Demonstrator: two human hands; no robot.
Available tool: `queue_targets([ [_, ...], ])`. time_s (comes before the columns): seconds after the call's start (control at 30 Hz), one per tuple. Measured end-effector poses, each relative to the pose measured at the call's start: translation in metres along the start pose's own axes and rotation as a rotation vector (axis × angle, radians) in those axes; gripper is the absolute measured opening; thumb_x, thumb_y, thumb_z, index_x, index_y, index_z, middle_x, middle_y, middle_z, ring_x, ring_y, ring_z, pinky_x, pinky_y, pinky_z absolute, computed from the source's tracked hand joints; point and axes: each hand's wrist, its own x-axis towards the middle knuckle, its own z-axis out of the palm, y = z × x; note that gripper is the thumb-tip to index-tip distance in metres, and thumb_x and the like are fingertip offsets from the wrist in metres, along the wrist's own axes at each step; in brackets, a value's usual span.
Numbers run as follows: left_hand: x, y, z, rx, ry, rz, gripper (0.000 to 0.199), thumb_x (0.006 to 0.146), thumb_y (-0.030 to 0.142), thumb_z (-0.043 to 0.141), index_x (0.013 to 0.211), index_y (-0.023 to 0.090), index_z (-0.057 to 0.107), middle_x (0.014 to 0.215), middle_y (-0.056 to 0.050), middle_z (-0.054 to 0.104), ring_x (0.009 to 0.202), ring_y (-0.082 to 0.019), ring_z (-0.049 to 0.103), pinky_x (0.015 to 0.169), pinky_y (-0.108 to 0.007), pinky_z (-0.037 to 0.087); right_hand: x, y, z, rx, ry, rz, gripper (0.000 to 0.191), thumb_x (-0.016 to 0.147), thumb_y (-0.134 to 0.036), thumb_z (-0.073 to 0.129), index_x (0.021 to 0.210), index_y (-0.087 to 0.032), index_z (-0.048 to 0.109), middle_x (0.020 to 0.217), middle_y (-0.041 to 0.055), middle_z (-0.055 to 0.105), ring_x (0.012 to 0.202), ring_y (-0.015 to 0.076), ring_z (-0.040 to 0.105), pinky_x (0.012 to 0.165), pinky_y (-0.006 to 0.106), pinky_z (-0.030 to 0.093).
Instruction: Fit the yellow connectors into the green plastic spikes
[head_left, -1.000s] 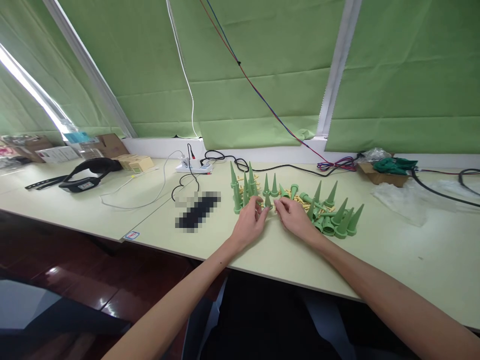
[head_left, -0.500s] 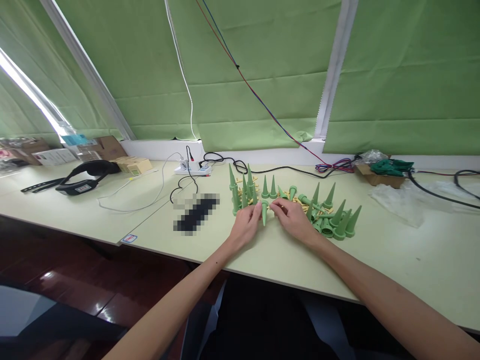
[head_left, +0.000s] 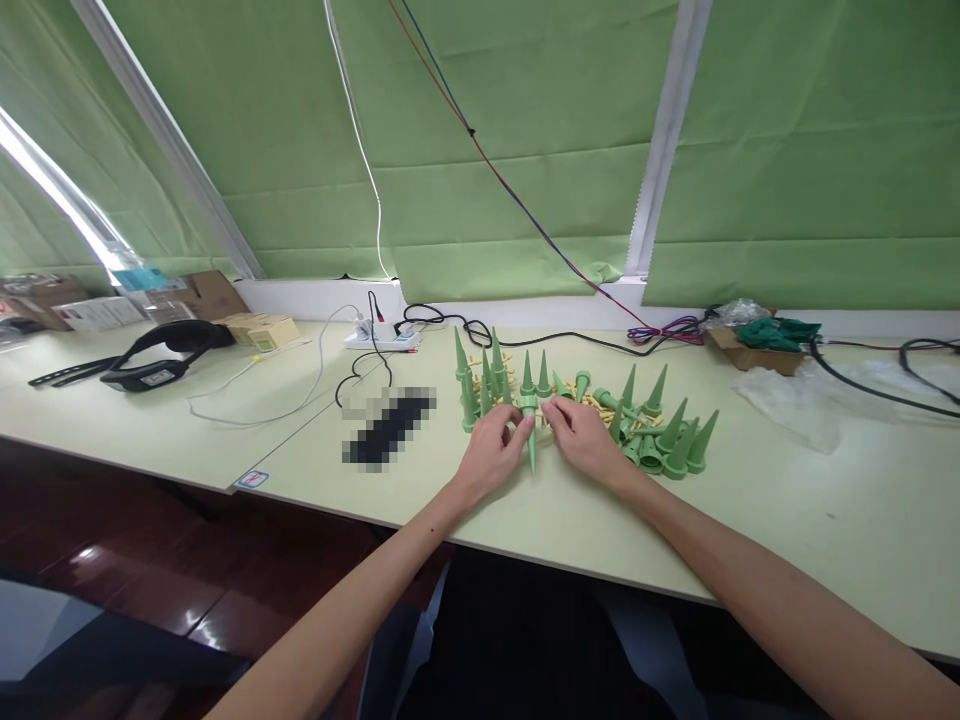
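Note:
My left hand (head_left: 491,446) is closed on a green cone (head_left: 532,440), whose tip points down toward the table's front edge. Just right of it, my right hand (head_left: 581,436) has its fingers pinched together beside the cone's wide end; what they hold is too small to make out. Several green cones (head_left: 460,358) stand upright behind and left of my left hand, with small yellow pieces among them. More green cones (head_left: 679,455), some upright and some lying down, are heaped with yellow pieces (head_left: 600,412) to the right of my right hand.
On the pale table (head_left: 420,490), a blurred black object (head_left: 390,428) lies left of my hands. A power strip (head_left: 381,338) and cables lie behind. A black headset (head_left: 161,360) is far left; a small carton (head_left: 757,355) and clear plastic (head_left: 795,400) lie right.
The cone in my left hand has swung so that its tip reaches nearer the table's front edge and its wide end shows more. The view has shifted slightly.

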Motion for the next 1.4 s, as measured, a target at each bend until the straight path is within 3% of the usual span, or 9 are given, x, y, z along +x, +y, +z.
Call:
queue_targets([
  [0.33, -0.002, -0.006, 0.002, -0.029, 0.044, 0.084, 0.023, 0.092, 0.041, 0.052, 0.089, 0.018, 0.053, 0.089, -0.002, 0.056, 0.055, -0.008, 0.040, 0.057, -0.025, 0.037, -0.001, 0.001, 0.004, 0.198, -0.055, 0.151, 0.052, 0.096, -0.059, 0.032, 0.062, -0.022, 0.040, 0.047, -0.0041, 0.037, 0.043, 0.0123, 0.038, 0.047, 0.027, 0.030],
  [0.73, -0.001, -0.006, 0.001, 0.008, 0.094, 0.130, 0.019, 0.091, 0.036, 0.055, 0.086, 0.018, 0.057, 0.084, -0.002, 0.055, 0.063, -0.011, 0.045, 0.061, -0.025, 0.039, -0.001, -0.003, 0.005, 0.482, -0.120, 0.308, 0.057, 0.089, -0.068, 0.043, 0.056, -0.022, 0.036, 0.040, -0.0074, 0.030, 0.031, 0.0090, 0.034, 0.035, 0.024, 0.026],
  [0.9, -0.001, -0.004, 0.001, -0.020, 0.112, 0.072, 0.019, 0.095, 0.034, 0.048, 0.102, 0.019, 0.056, 0.092, -0.003, 0.059, 0.059, -0.009, 0.045, 0.062, -0.025, 0.040, 0.001, -0.001, 0.005, 0.426, -0.026, 0.237, 0.052, 0.090, -0.066, 0.041, 0.067, -0.021, 0.046, 0.052, -0.0040, 0.047, 0.035, 0.0097, 0.042, 0.037, 0.025, 0.032],
  [1.13, -0.001, 0.003, -0.003, -0.066, 0.115, -0.031, 0.043, 0.101, 0.042, 0.027, 0.074, 0.018, 0.050, 0.068, -0.002, 0.053, 0.063, -0.013, 0.048, 0.063, -0.027, 0.037, 0.000, -0.006, -0.003, 0.159, 0.000, 0.080, 0.043, 0.097, -0.053, 0.039, 0.071, -0.021, 0.052, 0.052, -0.0027, 0.048, 0.046, 0.0132, 0.045, 0.051, 0.027, 0.037],
  [1.27, -0.001, 0.004, -0.003, -0.067, 0.080, -0.005, 0.044, 0.099, 0.044, 0.031, 0.067, 0.018, 0.044, 0.064, -0.001, 0.048, 0.061, -0.013, 0.044, 0.061, -0.027, 0.035, -0.002, -0.011, -0.004, 0.059, -0.031, -0.039, 0.038, 0.098, -0.045, 0.040, 0.072, -0.020, 0.053, 0.063, -0.0002, 0.055, 0.057, 0.0143, 0.048, 0.058, 0.027, 0.036],
  [1.4, -0.001, 0.004, -0.003, -0.045, 0.066, 0.042, 0.040, 0.099, 0.041, 0.035, 0.067, 0.018, 0.042, 0.067, -0.001, 0.048, 0.064, -0.013, 0.044, 0.062, -0.027, 0.034, -0.002, -0.011, -0.004, 0.031, -0.044, -0.065, 0.037, 0.099, -0.041, 0.040, 0.071, -0.020, 0.052, 0.064, -0.0007, 0.054, 0.057, 0.0137, 0.046, 0.060, 0.027, 0.034],
])
